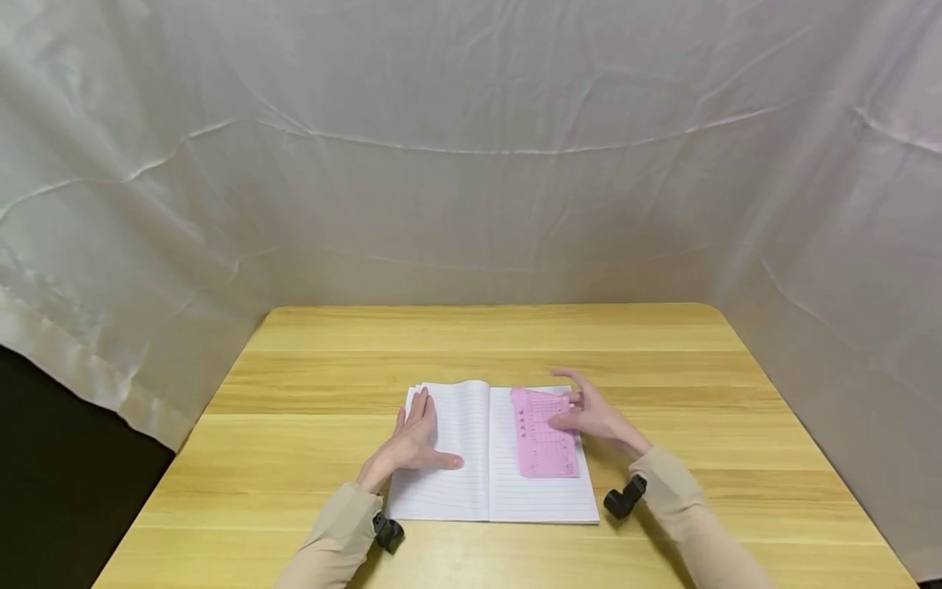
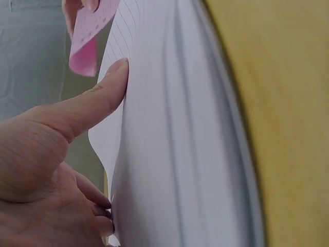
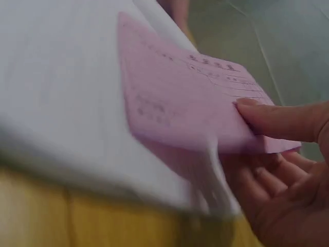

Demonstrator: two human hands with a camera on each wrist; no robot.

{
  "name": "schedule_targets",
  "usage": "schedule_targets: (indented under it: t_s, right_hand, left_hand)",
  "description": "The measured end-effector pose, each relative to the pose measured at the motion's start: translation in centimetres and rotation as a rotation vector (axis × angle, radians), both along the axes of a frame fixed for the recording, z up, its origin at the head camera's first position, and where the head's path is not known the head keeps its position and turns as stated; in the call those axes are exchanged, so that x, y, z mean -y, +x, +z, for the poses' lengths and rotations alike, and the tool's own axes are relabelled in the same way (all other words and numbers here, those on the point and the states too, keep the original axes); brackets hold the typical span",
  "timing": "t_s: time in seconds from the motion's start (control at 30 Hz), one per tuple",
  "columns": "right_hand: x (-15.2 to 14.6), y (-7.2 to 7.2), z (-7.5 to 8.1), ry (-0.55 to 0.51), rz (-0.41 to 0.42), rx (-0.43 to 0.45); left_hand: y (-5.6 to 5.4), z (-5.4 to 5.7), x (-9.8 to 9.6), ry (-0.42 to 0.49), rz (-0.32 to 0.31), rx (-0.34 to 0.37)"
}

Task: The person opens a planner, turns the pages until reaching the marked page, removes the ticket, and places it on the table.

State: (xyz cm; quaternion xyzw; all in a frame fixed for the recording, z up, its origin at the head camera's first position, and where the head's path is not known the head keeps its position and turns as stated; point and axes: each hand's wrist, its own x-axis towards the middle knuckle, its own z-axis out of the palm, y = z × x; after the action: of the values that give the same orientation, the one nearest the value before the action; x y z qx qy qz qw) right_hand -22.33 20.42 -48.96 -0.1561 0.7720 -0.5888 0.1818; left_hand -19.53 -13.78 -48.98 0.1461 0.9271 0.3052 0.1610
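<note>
An open notebook [image 1: 456,499] with ruled white pages lies on the table. My left hand [image 1: 414,442] rests on its left page, fingers extended and thumb spread toward the middle fold. Over the right page is a pink printed slip [image 1: 545,454], which my right hand [image 1: 589,415] pinches by its right side. In the right wrist view, the thumb lies on top of the pink slip [image 3: 180,98] and the other fingers are beneath it. One edge of the slip curls in the left wrist view. The small print is too blurred to read.
The notebook lies near the front of a wooden table [image 1: 331,376]. Pale cloth [image 1: 471,221] hangs behind the table and on both sides. A dark area [image 1: 59,474] shows at the lower left. Each wrist carries a small black camera [image 1: 624,497].
</note>
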Motion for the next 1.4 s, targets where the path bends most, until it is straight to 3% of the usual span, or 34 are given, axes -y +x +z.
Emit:
schedule_targets:
  t_s: [0.1, 0.2, 0.43, 0.7, 0.83, 0.97, 1.13, 1.23, 1.4]
  right_hand:
    - [-2.1, -0.2, 0.0, -0.046, -0.055, 0.057]
    - [-4.5, -0.3, -0.2, -0.029, -0.098, 0.03]
    - [-8.3, 0.0, -0.7, 0.061, -0.1, -0.106]
    - [-9.4, 0.3, -0.7, 0.223, -0.143, -0.189]
    - [-9.7, 0.3, -0.5, 0.362, -0.169, -0.262]
    - [-9.7, 0.4, 0.1, 0.557, -0.196, -0.319]
    - [-8.9, 0.9, 1.4, 0.709, -0.221, -0.299]
    - [-7.8, 0.8, 2.1, 0.708, -0.21, -0.343]
    - [-5.4, 0.1, 1.5, 0.58, -0.119, -0.438]
  left_hand:
    - [0.0, 0.1, 0.1, 0.008, -0.006, 0.002]
    - [-0.1, 0.0, 0.2, 0.015, -0.014, 0.004]
    - [-0.1, 0.0, 0.6, 0.014, -0.03, 0.017]
    - [-0.1, 0.3, 0.9, 0.021, -0.027, 0.024]
    - [-0.4, 0.4, 1.2, 0.011, -0.025, 0.028]
    - [-1.2, 0.8, 1.8, 0.008, -0.028, 0.016]
    - [-2.9, 1.1, 2.6, 0.039, -0.049, -0.056]
    - [-3.9, 0.9, 2.9, 0.086, -0.044, -0.114]
    - [-5.0, 0.5, 3.1, 0.163, -0.021, -0.151]
